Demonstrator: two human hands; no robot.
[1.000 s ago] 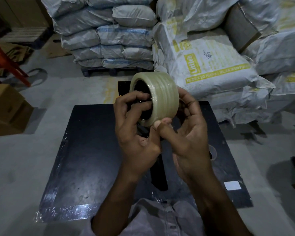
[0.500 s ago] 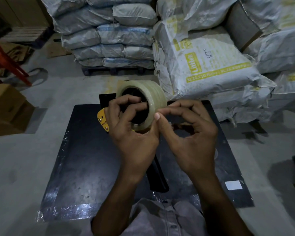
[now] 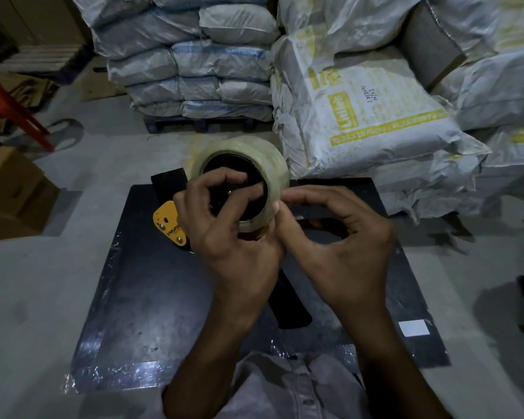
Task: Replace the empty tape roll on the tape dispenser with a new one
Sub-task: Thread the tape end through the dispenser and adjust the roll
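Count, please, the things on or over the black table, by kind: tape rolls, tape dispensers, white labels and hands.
tape roll: 1
tape dispenser: 1
white label: 1
hands: 2 (left hand, right hand)
Total: 5

A black board [image 3: 152,297] is lying flat, with grey concrete floor [image 3: 43,297] showing around it. The board is carrying a small white label [image 3: 413,328] near its right front corner. Beyond it, grey sacks [image 3: 194,62] are sitting stacked on a dark pallet [image 3: 200,125]. Just beside them on the right, a white sack with yellow print [image 3: 360,116] is lying tilted among other sacks. A cardboard box [image 3: 9,192] is standing at left, with red chair legs [image 3: 9,107] behind it.
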